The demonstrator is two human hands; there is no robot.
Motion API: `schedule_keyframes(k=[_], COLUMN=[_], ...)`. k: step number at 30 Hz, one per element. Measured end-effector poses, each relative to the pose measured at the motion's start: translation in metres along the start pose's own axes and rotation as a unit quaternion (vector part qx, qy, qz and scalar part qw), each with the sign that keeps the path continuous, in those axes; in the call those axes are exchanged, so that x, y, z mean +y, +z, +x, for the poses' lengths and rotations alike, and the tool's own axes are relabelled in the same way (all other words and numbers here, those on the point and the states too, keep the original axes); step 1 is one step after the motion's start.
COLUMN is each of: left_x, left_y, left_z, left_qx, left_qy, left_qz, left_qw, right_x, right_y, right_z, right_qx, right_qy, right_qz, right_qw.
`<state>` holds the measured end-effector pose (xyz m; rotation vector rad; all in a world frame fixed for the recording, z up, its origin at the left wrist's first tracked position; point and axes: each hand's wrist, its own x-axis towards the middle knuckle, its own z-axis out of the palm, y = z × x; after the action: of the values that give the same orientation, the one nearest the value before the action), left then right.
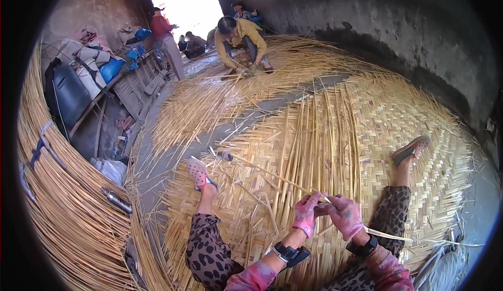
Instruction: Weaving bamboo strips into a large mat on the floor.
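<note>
In the head view, the person is sitting on a large woven reed mat (367,128) with legs spread to either side of the hands. The left hand (305,214) and the right hand (343,216) are meeting close together just in front of the body, both stained pink, and both are pinching a thin reed strip (272,177). The strip is running away from the fingers up and to the left, lying over the mat's loose strands. Each wrist is wearing a dark band.

Beyond the left hand, the left foot in a pink perforated sandal (197,173) is resting on the mat's edge; beyond the right hand, the other foot in a similar sandal (412,149) is lying on the woven part. Far ahead of the hands, another person in a yellow top (241,39) is crouching over a heap of loose reeds. Well to the left of the left hand, a metal bottle (116,200) is lying beside bundled reeds.
</note>
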<state>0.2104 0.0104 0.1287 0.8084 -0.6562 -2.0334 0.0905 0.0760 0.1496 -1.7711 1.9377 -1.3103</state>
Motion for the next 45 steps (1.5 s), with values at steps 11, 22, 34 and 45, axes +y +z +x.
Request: schedule_keyframes(k=[11,22,34,45], left_x=[0.006,0.014,0.028,-0.023], left_y=[-0.035,-0.008,-0.052,-0.004], left_z=[0.033,0.012,0.034,-0.002], left_qx=[0.091,-0.018,0.121,-0.094], left_qy=[0.149,0.113,0.132,0.003], left_qz=[-0.028,0.119,0.011,0.063], left_qw=[0.984,0.986,0.984,0.994], right_x=[0.053,0.020,0.028,0.039], right_y=[-0.040,-0.034,-0.054,-0.039], right_z=[0.008,-0.007,0.000,-0.008], right_qx=[0.190,-0.148,-0.201,-0.118], right_qy=[0.083,0.181,0.298,0.233], right_qz=[0.167,0.129,0.276,0.216], right_qw=[0.964,0.964,0.892,0.941])
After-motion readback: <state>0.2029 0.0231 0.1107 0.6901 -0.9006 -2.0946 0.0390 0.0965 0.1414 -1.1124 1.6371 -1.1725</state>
